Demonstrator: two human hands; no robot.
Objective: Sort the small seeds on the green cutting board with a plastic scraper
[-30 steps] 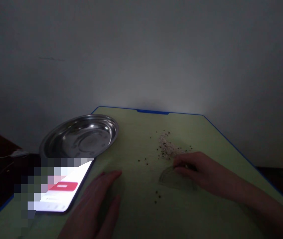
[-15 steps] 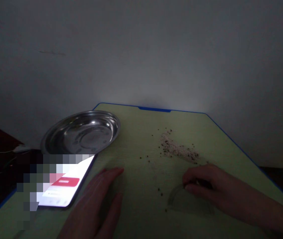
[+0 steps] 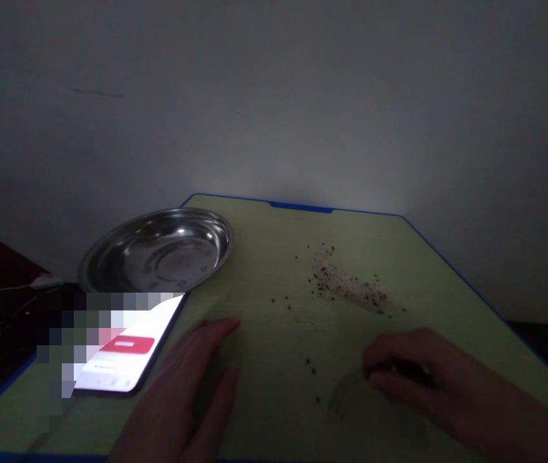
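My left hand (image 3: pixel 182 392) rests low on the pale green table, palm down, its fingers stretched out and nothing in them. My right hand (image 3: pixel 413 373) is closed with thumb and forefinger pinched on a fork-like utensil (image 3: pixel 346 389). Curved, blurred prongs show left of the fingertips, close to the tabletop; the handle is mostly hidden in the hand. Beyond the right hand lies a long pile of pale grains mixed with dark beans or seeds (image 3: pixel 346 286). A few dark seeds (image 3: pixel 311 366) lie loose left of the utensil.
A shallow steel basin (image 3: pixel 132 257) stands at the table's far left. In front of it lies a lit phone (image 3: pixel 124 366), partly pixelated, beside my left hand. The table (image 3: pixel 264 244) has a blue edge and meets a grey wall (image 3: pixel 293 96). Cables show at far left.
My right hand has moved slightly right and toward me with the utensil, away from the pile. My left hand has stayed in place. The view has shifted slightly.
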